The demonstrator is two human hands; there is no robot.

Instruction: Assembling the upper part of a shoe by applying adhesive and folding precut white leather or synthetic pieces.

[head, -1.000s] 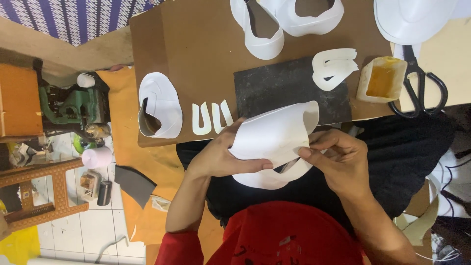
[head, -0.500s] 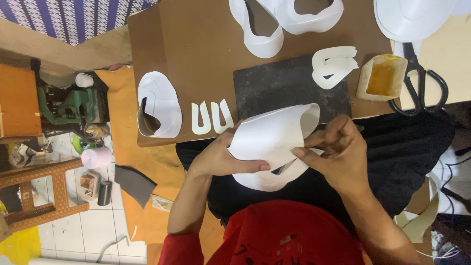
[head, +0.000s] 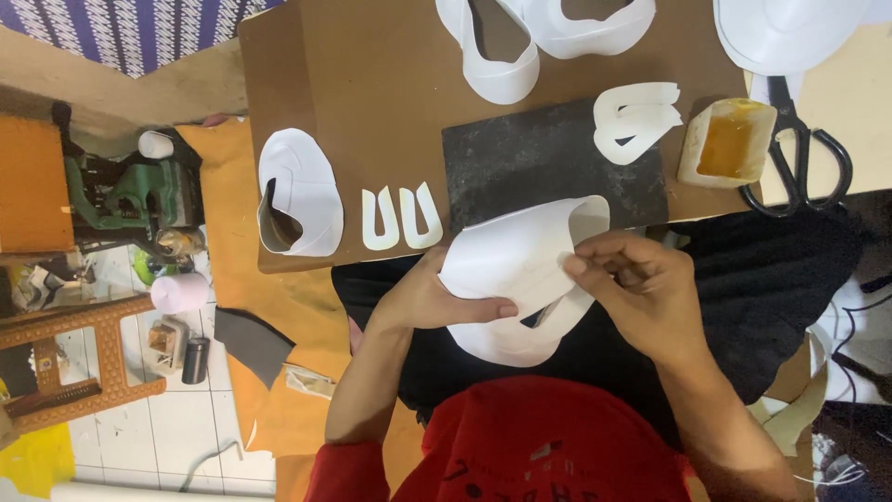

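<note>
While it is held over the lap, just off the near edge of the brown work board (head: 372, 84), the white shoe upper (head: 520, 256) is gripped from both sides. The left hand (head: 437, 302) closes on its lower edge, thumb lying flat along the fold, seemingly to steady the piece. The right hand (head: 641, 288) pinches the opposite edge between fingertips and thumb, apparently pressing one layer onto another. The upper is smooth, matte white sheet, curved into a shallow shell with an open end facing away from the person; a second white layer (head: 506, 339) hangs below the grip.

Just beyond the hands lies a dark slab (head: 548, 158). Left of the grip sit two white U-shaped cut pieces (head: 401, 216) and a folded white upper (head: 297, 191). Farther right stand a small tub of amber glue (head: 727, 141) and black scissors (head: 799, 149); more white uppers (head: 502, 56) lie at the far edge.
</note>
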